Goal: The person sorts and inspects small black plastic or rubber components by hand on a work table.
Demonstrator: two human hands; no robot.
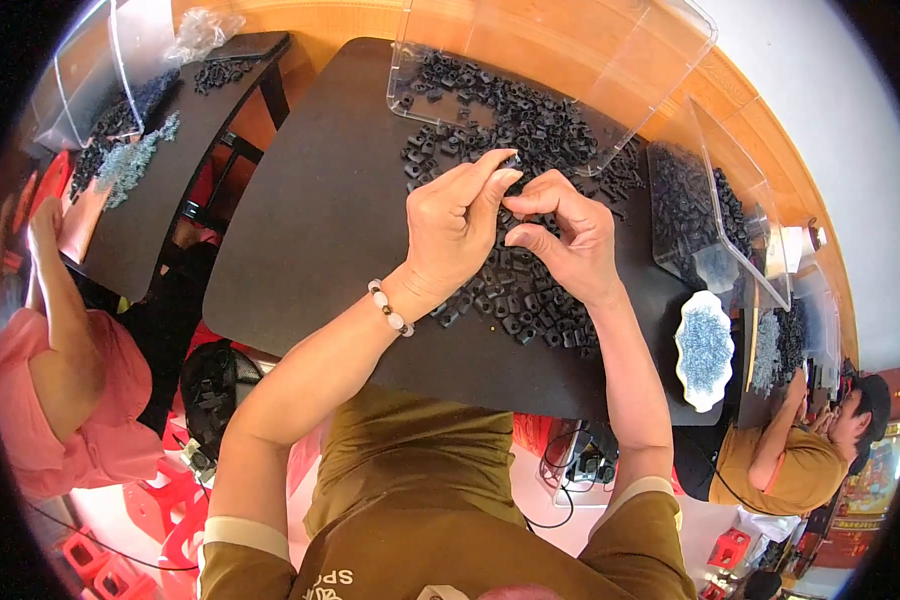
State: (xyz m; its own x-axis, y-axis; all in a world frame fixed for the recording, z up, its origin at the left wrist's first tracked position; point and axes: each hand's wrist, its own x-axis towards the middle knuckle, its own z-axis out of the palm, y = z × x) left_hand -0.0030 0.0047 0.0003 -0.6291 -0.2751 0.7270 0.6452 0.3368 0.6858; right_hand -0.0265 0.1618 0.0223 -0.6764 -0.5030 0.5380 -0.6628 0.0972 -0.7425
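Above the dark table, both my hands are raised close together in front of a pile of small black plastic parts. My left hand is closed, pinching one small black plastic part between thumb and index finger, so that only its end shows. Just right of it, my right hand has curled fingers, with thumb and index tips apart and no object visible between them. More loose black parts lie below and behind the hands. A white scalloped dish of small bluish-clear pieces stands to the right.
A clear plastic bin lies tipped at the back, black parts spilling from it. Another clear bin of black parts stands at right. Co-workers sit on both sides: a pink-shirted person left, a person in a brown shirt right.
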